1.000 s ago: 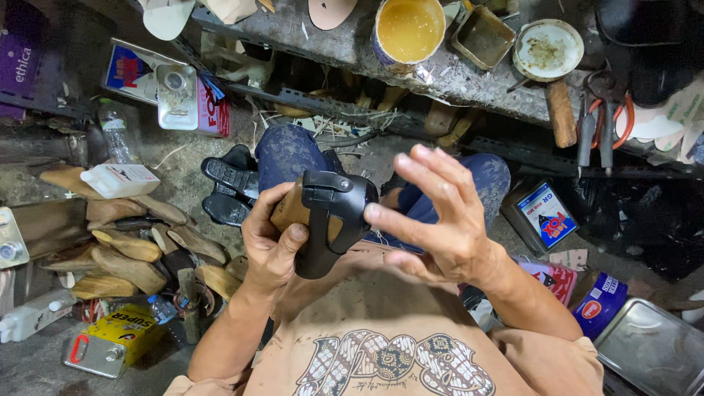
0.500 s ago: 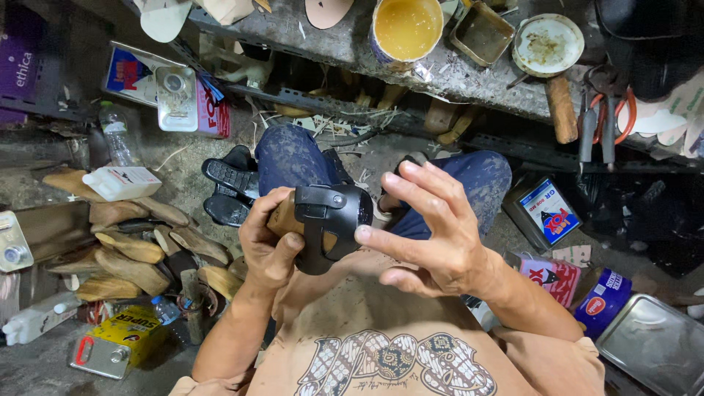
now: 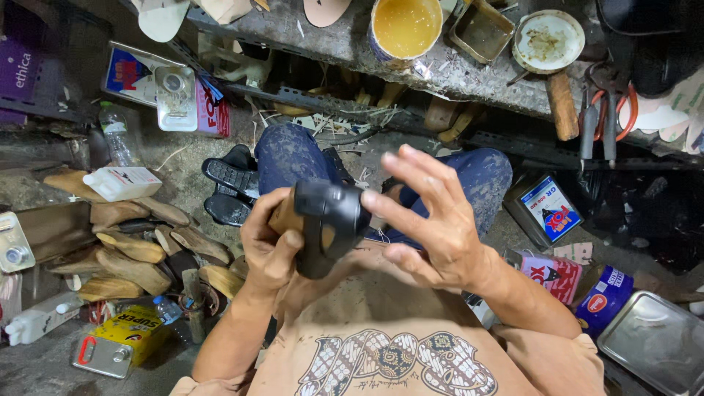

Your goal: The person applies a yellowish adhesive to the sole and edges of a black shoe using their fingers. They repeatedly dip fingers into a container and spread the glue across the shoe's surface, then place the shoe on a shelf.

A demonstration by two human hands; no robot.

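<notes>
We are gripping the black shoe upper on its wooden last [image 3: 326, 224] over our lap, left hand [image 3: 270, 242] closed around it; our right hand [image 3: 425, 220] is spread open, fingertips touching its right side.

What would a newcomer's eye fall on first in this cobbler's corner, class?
First, the black shoe upper on a wooden last, centre frame: the left hand grasps it while the right hand presses it with spread fingers. Next, the tin of yellow glue on the bench above, then the wooden lasts piled at left.
</notes>
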